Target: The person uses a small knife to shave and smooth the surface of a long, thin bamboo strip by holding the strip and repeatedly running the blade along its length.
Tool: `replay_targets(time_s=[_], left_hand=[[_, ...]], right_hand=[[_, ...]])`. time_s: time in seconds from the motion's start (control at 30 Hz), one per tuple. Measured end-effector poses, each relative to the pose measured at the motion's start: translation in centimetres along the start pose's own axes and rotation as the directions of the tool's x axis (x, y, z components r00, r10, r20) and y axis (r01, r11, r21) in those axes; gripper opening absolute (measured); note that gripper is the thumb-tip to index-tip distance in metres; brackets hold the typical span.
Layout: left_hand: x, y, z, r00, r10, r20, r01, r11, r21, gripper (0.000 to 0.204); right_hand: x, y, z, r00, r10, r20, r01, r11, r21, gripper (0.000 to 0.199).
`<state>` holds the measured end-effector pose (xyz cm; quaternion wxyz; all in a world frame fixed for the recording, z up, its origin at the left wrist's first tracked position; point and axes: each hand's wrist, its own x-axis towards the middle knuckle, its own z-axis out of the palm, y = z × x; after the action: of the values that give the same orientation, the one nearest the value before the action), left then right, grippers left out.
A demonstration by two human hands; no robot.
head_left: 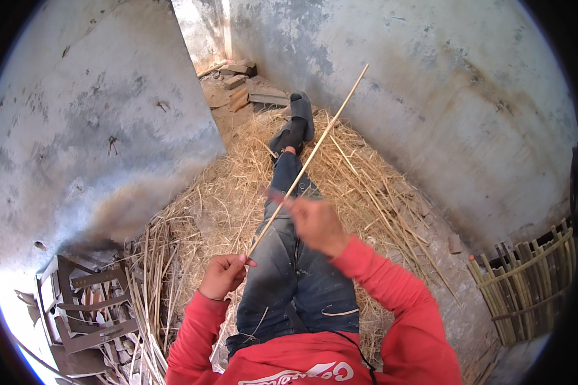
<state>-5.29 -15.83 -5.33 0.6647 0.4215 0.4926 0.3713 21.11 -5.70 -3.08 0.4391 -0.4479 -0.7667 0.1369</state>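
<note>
A long, thin, pale bamboo strip (331, 123) slants up and to the right across my lap, its far end reaching past my feet. My left hand (223, 276) pinches its lower end between thumb and fingers. Above my thighs, my right hand (318, 224) is closed and smeared by motion, right beside the strip's lower half. A dark reddish-brown, blade-like tool (275, 195) juts from that fist against the strip. Blur hides its exact kind and edge. My outstretched legs in dark trousers (270, 269) lie under the strip, one foot crossed over the other.
Straw-like shavings (237, 163) cover the ground around my legs. Loose strips (151, 276) lie at the left, near a broken dark frame (99, 333). A slatted bamboo panel (526, 282) stands at the right. Weathered walls (443, 115) rise on both sides; bricks (237, 74) lie beyond my feet.
</note>
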Motion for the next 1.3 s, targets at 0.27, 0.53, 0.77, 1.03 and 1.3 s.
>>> replay_targets(time_s=[0.27,0.53,0.77,1.03,1.3], left_hand=[[-1.4,1.7,0.4,0.996,0.08,-0.028,-0.077,0.992,0.101,0.035],[0.0,-0.6,1.5,0.994,0.085,-0.075,-0.08,0.995,0.062,0.034],[-0.4,-1.2,1.0,0.999,0.042,-0.024,-0.041,0.997,0.067,0.034],[0.9,0.4,1.7,0.996,0.056,-0.074,-0.053,0.998,0.038,0.035],[-0.4,0.4,0.8,0.996,0.085,-0.033,-0.082,0.994,0.075,0.032]], right_hand=[[6.7,3.6,-5.5,0.965,0.152,-0.213,-0.189,0.968,-0.164,0.051],[1.0,3.0,-0.7,0.981,0.191,-0.029,-0.193,0.979,-0.067,0.052],[2.4,5.2,-3.6,0.965,0.263,-0.021,-0.263,0.965,0.008,0.055],[-1.6,0.3,1.2,0.984,0.021,0.178,-0.015,0.999,-0.032,0.042],[5.2,4.5,-5.0,0.956,0.22,-0.195,-0.213,0.975,0.056,0.052]])
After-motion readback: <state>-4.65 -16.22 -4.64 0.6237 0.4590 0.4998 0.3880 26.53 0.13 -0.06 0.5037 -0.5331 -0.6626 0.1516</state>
